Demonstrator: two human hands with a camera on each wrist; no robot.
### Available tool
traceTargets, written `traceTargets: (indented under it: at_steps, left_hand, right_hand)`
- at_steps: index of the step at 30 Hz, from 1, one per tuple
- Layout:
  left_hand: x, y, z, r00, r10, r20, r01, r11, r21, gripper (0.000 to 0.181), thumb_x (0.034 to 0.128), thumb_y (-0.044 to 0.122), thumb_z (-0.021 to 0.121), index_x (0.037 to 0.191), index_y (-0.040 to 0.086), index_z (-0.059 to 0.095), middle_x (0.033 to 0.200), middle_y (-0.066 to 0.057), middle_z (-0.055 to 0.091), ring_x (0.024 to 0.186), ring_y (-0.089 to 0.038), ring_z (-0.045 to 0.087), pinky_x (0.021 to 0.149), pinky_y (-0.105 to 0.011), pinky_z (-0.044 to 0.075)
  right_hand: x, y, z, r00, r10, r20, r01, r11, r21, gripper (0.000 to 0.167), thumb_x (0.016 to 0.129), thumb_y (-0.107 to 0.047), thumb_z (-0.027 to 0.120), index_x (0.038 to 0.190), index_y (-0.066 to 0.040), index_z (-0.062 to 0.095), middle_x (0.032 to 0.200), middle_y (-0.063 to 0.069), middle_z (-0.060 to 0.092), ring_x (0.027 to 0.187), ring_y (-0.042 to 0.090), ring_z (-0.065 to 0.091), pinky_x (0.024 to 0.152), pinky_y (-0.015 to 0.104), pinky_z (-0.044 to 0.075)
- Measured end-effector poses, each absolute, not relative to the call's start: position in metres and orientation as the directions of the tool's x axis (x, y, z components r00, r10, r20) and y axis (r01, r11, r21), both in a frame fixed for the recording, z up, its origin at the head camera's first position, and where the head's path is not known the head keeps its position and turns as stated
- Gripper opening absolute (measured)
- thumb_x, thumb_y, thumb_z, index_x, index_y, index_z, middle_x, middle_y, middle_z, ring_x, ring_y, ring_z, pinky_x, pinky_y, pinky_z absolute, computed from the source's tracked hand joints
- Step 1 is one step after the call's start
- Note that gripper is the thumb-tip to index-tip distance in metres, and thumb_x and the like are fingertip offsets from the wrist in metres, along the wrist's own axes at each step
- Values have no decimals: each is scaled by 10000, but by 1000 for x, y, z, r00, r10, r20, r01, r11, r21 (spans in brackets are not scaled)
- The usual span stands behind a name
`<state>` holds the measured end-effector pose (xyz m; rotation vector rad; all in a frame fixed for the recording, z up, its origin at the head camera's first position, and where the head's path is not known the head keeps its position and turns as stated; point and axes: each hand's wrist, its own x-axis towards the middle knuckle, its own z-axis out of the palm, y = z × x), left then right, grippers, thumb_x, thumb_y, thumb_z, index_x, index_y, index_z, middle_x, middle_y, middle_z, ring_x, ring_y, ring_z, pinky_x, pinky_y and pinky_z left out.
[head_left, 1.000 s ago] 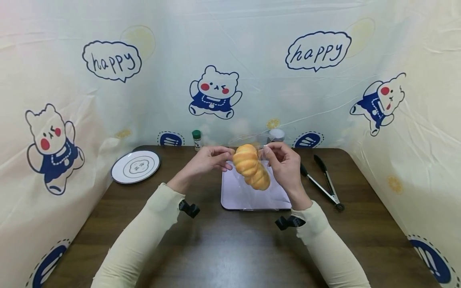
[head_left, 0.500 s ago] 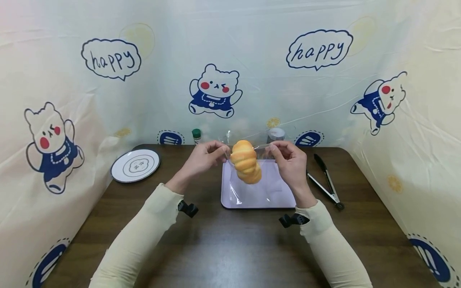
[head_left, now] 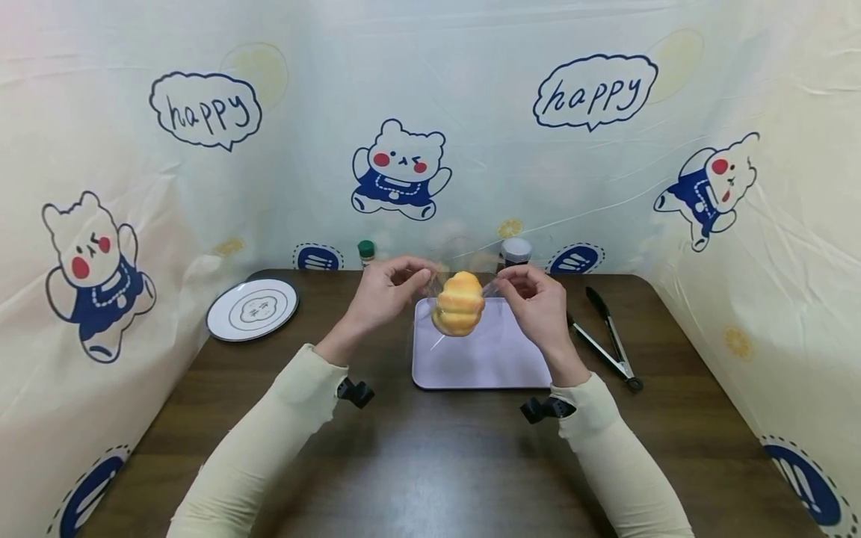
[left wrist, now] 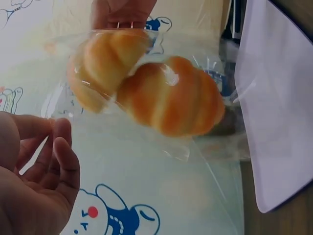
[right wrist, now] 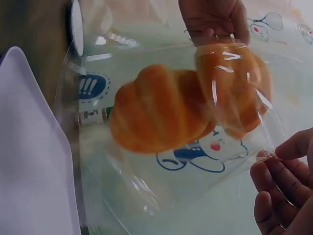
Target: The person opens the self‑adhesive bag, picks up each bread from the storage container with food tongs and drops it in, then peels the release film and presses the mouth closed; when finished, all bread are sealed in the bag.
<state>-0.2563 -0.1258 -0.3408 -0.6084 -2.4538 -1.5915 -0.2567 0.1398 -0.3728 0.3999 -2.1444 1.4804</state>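
A clear plastic bag with two golden bread rolls inside hangs between my hands, above the lilac tray. In the left wrist view one roll lies deeper in the bag and the other roll sits near the edge that I hold. My left hand pinches one side of that edge between thumb and fingers. The opposite side is pinched by my right hand. From the head, the rolls overlap almost end-on, and the clear film is hard to make out.
A white plate lies at the table's left. Black-and-silver tongs rest right of the tray. Behind my hands stand a small green-capped bottle and a white-lidded jar. Printed cloth walls the back and sides.
The rolls, hanging diagonally a second ago, now bunch nearly end-on toward the head camera. My hands first spread slightly apart, then came a little closer again. Both keep pinching the bag.
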Motion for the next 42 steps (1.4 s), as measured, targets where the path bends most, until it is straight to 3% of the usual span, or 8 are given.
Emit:
traceTargets:
  at_steps: [4, 10, 16, 26, 30, 35, 42]
  left_hand:
    - [-255, -125, -340, -914, 205, 349, 401, 340, 851, 232, 980, 340, 634, 1124, 193, 741, 1039, -34, 730, 796, -242, 658, 652, -339, 592]
    - [-256, -125, -338, -955, 70, 288, 295, 313, 903, 245, 981, 281, 642, 1142, 118, 729, 1026, -143, 709, 750, -253, 693, 674, -273, 605]
    - [-255, -122, -337, -949, 82, 305, 316, 255, 914, 312, 969, 323, 651, 1153, 80, 719, 1051, -127, 711, 754, -173, 713, 750, -270, 613]
    - [-247, -110, -332, -932, 96, 349, 362, 197, 911, 286, 967, 303, 654, 1143, 88, 721, 981, -110, 689, 774, -215, 714, 737, -265, 612]
    - [-244, -107, -331, -936, 100, 336, 349, 174, 921, 276, 962, 319, 657, 1133, 114, 725, 923, -113, 702, 780, -236, 717, 732, -272, 614]
    - [-244, -107, -333, -918, 134, 374, 393, 175, 903, 264, 974, 261, 647, 1124, 57, 723, 879, -149, 702, 747, -197, 710, 720, -278, 617]
    - [-244, -107, -334, -931, 142, 335, 358, 194, 913, 254, 963, 284, 664, 1137, 113, 733, 880, -117, 705, 749, -212, 711, 735, -309, 621]
  right_hand:
    - [-258, 142, -372, -835, 42, 549, -498, 367, -785, 165, 906, -221, 740, 974, -72, 718, 866, 131, 728, 718, 113, 627, 622, 185, 495]
    - [-260, 147, -371, -847, 94, 523, -462, 357, -812, 142, 911, -148, 718, 987, -30, 696, 872, 158, 748, 690, 80, 643, 608, 181, 502]
    - [-260, 144, -372, -860, 69, 506, -449, 371, -813, 133, 916, -144, 707, 1008, -51, 689, 889, 139, 746, 737, 175, 638, 635, 197, 502]
    - [-261, 144, -374, -886, -16, 463, -424, 431, -797, 204, 913, -106, 668, 1110, -57, 684, 959, 105, 754, 803, 193, 645, 678, 220, 515]
    - [-259, 143, -370, -858, 13, 513, -460, 424, -780, 237, 897, -62, 637, 1131, -67, 678, 1020, 93, 740, 828, 177, 624, 668, 200, 486]
    - [-253, 136, -364, -797, 38, 602, -526, 445, -724, 181, 920, -152, 693, 1090, -90, 700, 973, 82, 692, 786, 160, 558, 608, 223, 430]
    - [-247, 117, -351, -692, -103, 715, -674, 447, -588, 138, 916, -201, 731, 1017, -109, 748, 861, 49, 678, 736, 133, 538, 585, 206, 389]
